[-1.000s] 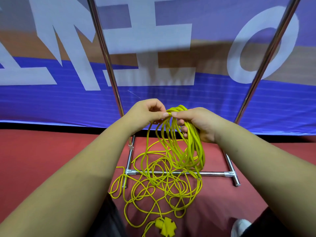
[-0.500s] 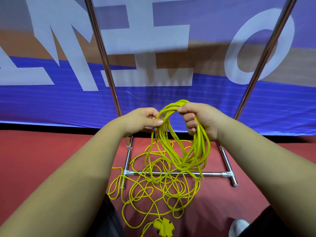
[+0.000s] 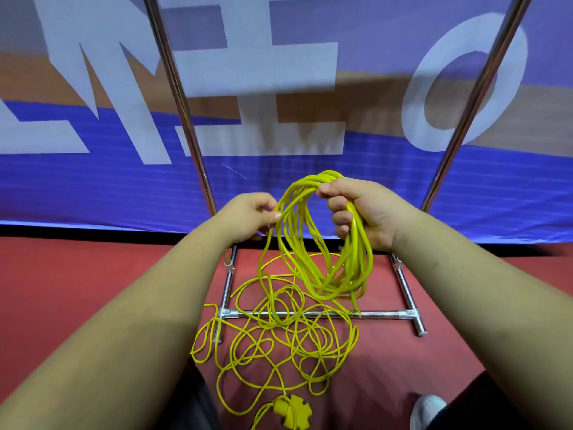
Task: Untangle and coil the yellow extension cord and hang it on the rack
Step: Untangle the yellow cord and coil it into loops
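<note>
Right hand: the right hand (image 3: 362, 212) is raised in front of the banner, fingers curled tight round a bundle of loops, thumb pressed on top of it.
Cord, coiled part: the thin yellow extension cord (image 3: 359, 265) hangs from that fist as an uneven oval coil of many turns. Its lowest loops dangle just above the rack's floor bar.
Left hand: the left hand (image 3: 248, 215) is just beside the coil's left edge, thumb and forefinger pinching one strand. The other fingers are folded in.
Strand: from the pinch a single line drops to the floor.
Cord, loose part: the rest lies in a sprawling tangle on the floor, draped over the floor bar and spreading toward the person.
Cord end: a yellow cross-shaped plastic socket block (image 3: 293, 412) lies on the floor at the near edge of the tangle, between the person's legs.
Rack: the shiny chrome tube rack (image 3: 384, 313) stands on the floor. Two uprights rise out of view, joined low by one horizontal bar between two feet.
Floor: dull red mat floor (image 3: 93, 290).
Backdrop: a blue fabric banner with large white letters (image 3: 93, 187) stands behind the rack.
Person: bare forearms, dark trousers, and one white shoe (image 3: 426, 411) at lower right.
</note>
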`<state>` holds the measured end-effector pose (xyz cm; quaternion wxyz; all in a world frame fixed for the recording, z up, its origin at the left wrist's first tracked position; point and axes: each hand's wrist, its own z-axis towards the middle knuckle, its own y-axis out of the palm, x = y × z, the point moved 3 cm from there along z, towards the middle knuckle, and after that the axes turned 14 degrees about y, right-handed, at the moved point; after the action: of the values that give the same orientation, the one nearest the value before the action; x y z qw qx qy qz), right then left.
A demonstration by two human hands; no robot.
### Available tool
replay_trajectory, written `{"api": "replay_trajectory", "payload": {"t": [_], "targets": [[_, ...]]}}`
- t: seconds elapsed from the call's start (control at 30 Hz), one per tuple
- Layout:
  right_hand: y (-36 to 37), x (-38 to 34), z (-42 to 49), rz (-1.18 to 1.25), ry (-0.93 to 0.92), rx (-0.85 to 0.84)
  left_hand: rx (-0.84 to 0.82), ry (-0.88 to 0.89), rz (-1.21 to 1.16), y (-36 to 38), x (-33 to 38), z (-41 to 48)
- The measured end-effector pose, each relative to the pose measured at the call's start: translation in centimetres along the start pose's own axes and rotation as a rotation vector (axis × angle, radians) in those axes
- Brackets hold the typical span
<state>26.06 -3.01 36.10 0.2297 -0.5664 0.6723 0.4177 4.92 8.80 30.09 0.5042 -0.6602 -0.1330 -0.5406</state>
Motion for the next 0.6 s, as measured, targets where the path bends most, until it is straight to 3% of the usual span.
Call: {"api": "replay_trajectory", "payload": {"t": [0.17, 0.37, 0.47, 0.6], "targets": [[-0.5, 0.3, 0.5, -0.12, 0.005, -0.048, 0.131, 0.137, 0.075, -0.9, 1.5, 0.4], [-0.7, -0.3, 0.4, 0.048, 0.006, -0.053, 0.084, 0.099, 0.228, 0.2, 0.7, 0.6], [-0.8, -0.4, 0.8, 0.124, -0.009, -0.032, -0.005, 0.042, 0.409, 1.2, 0.0, 0.8], [-1.2, -1.4, 0.4, 0.3, -0.091, -0.015, -0.28, -0.162, 0.726, 1.5, -4.1, 0.2]]}}
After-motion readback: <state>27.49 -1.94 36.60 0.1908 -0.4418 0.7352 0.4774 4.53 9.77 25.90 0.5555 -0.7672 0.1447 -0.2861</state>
